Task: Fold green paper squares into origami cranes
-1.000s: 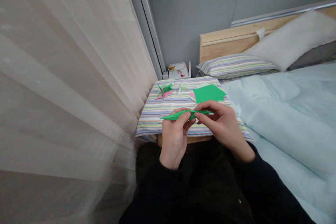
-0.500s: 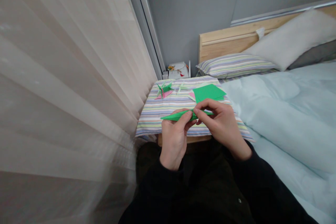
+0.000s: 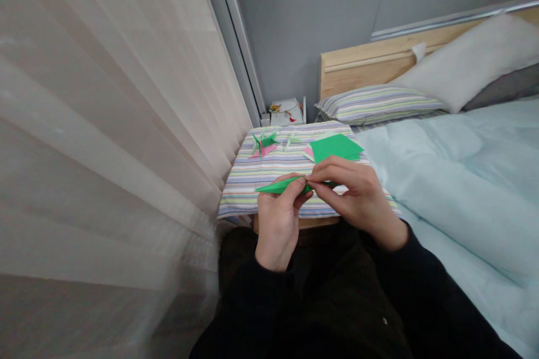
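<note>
A long, narrow piece of folded green origami paper [image 3: 275, 186] is held level above the striped cloth, its thin point facing left. My left hand [image 3: 281, 219] pinches it near the middle, thumb on top. Fingertips of my right hand [image 3: 351, 188] are closed on the paper just right of the left thumb, covering most of its right end. Beyond the hands lie a stack of green paper sheets [image 3: 337, 147] and folded paper cranes [image 3: 266, 141] in green and pink. A pale green folded piece [image 3: 291, 141] is between them.
The striped cloth [image 3: 240, 193] covers a small table. A pale curtain [image 3: 126, 123] hangs close on the left. To the right is a bed with a light blue quilt [image 3: 463, 162] and a striped pillow [image 3: 379, 104]. A white stand [image 3: 286, 115] holds small items behind the table.
My right hand's fingers have shifted slightly left, closer to the left thumb, and cover more of the paper's right end. My left hand stays nearly still.
</note>
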Motion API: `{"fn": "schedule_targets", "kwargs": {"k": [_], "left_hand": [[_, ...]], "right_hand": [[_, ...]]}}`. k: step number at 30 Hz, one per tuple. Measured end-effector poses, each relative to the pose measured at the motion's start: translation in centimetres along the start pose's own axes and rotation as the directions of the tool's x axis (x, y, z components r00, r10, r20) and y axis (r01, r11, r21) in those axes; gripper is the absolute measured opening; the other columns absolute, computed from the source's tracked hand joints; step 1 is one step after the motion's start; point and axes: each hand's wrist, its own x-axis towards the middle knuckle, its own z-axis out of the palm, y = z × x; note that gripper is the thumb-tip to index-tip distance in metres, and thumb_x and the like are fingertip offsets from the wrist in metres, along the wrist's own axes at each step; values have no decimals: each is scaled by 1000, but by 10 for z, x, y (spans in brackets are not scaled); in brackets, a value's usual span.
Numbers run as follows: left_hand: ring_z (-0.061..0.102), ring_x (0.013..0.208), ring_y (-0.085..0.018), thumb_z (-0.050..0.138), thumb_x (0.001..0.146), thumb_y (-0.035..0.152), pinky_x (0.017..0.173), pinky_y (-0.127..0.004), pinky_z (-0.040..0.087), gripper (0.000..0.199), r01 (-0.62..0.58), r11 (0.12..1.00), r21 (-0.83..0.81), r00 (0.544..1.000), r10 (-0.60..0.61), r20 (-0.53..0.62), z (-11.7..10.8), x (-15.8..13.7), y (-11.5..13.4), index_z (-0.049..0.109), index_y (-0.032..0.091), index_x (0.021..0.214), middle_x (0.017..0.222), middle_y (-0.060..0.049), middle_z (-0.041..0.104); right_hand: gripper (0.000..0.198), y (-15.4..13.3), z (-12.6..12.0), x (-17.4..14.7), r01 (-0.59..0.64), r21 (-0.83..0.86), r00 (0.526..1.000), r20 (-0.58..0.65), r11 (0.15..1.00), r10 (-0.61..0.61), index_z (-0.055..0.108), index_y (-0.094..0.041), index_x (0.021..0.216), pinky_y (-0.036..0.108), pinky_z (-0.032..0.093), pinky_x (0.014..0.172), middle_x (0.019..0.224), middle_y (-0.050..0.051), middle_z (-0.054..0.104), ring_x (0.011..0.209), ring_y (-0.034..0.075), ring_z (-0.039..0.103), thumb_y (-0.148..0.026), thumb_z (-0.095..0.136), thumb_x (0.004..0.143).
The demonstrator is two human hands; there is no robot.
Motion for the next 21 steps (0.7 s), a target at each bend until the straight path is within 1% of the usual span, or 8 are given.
{"fn": "schedule_targets", "kwargs": {"k": [4, 7, 12, 14, 15, 17, 19, 21], "left_hand": [[66, 68, -9, 86, 61, 13, 63, -19, 56, 17, 47, 998, -48, 999, -48, -6, -2, 2, 0, 73, 10, 71, 74, 0, 72], [66, 67, -8, 85, 63, 13, 63, -18, 55, 15, 91, 992, -85, 996, -92, -14, -3, 3, 1, 72, 10, 71, 73, 0, 71], [66, 66, -8, 88, 64, 15, 62, -18, 55, 20, 106, 989, -104, 993, -111, -37, -5, 5, 1, 72, 12, 76, 76, 0, 72], [66, 66, -8, 89, 64, 14, 62, -17, 54, 21, 98, 990, -98, 994, -102, -36, -4, 5, 0, 72, 12, 77, 76, 1, 71], [65, 66, -8, 89, 64, 14, 62, -17, 54, 21, 93, 991, -98, 995, -97, -36, -4, 6, 0, 72, 12, 77, 76, 1, 70], [65, 65, -7, 88, 65, 14, 63, -17, 54, 20, 84, 992, -96, 995, -88, -40, -2, 5, 0, 72, 12, 77, 75, 1, 69], [65, 65, -7, 87, 66, 13, 63, -18, 54, 19, 73, 993, -93, 996, -78, -45, -1, 5, 2, 71, 12, 76, 75, 1, 69], [65, 65, -7, 87, 66, 12, 64, -18, 54, 19, 66, 993, -96, 996, -70, -48, 1, 5, 3, 70, 11, 75, 75, 1, 68]], "right_hand": [[14, 1, -7, 3, 32, -52, 991, 130, 998, -25, 73, -21, 92, 31, 53, 70, 90, 6, 72, 79, 18, 67, -18, 59, 96], [15, 3, -8, 3, 30, -72, 982, 186, 997, -16, 74, -20, 96, 30, 53, 67, 91, 7, 73, 75, 18, 66, -19, 58, 96], [18, 8, -3, 1, 27, -58, 985, 169, 998, -17, 75, -21, 101, 31, 53, 68, 91, 7, 74, 76, 18, 67, -15, 59, 94], [19, 8, 1, -1, -9, -12, 991, 134, 1000, 10, 76, -21, 98, 31, 55, 67, 88, 6, 74, 76, 18, 67, -14, 60, 93], [19, 8, 3, -2, -56, 28, 992, 112, 998, 53, 77, -22, 97, 30, 56, 65, 87, 5, 74, 77, 18, 67, -14, 60, 92], [15, 6, 8, -4, -204, 155, 978, 68, 966, 196, 77, -22, 95, 28, 58, 61, 87, 4, 74, 76, 17, 68, -19, 63, 92], [8, 3, 14, -7, -355, 331, 929, 23, 874, 369, 75, -21, 92, 28, 62, 58, 86, 3, 73, 73, 17, 68, -25, 69, 90], [12, 1, 20, -8, -434, 493, 863, -13, 754, 505, 73, -20, 87, 30, 65, 57, 82, 2, 70, 69, 16, 68, -31, 77, 83]]}}
